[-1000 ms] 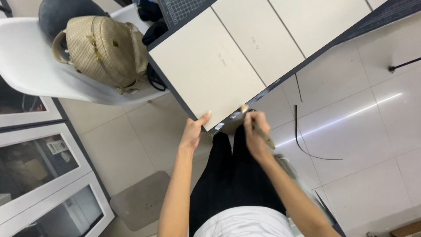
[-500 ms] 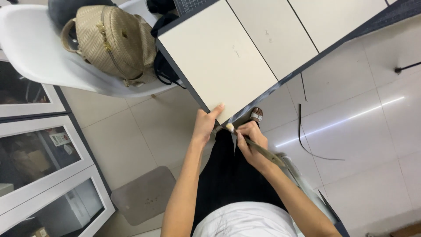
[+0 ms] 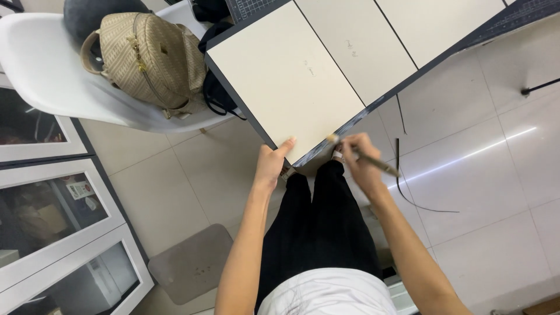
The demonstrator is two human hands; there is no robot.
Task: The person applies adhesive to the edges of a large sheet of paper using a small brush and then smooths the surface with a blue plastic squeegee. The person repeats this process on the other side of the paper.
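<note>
Left hand [image 3: 273, 163] clamps the cream board [image 3: 286, 81] at its corner; right hand [image 3: 357, 156] grips a brush [image 3: 364, 157], tip on the edge — keep strokes light, board steady.

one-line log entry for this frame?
left hand: gripping cream board corner | right hand: holding brush, tip at board edge | backpack on chair

Random stuff around the workspace

Tan woven backpack [image 3: 149, 58] sitting on a white plastic chair [image 3: 46, 76], glass-door cabinets [image 3: 52, 227] alongside, thin black strips [image 3: 408, 192] lying on the tiled floor [image 3: 501, 192].
</note>
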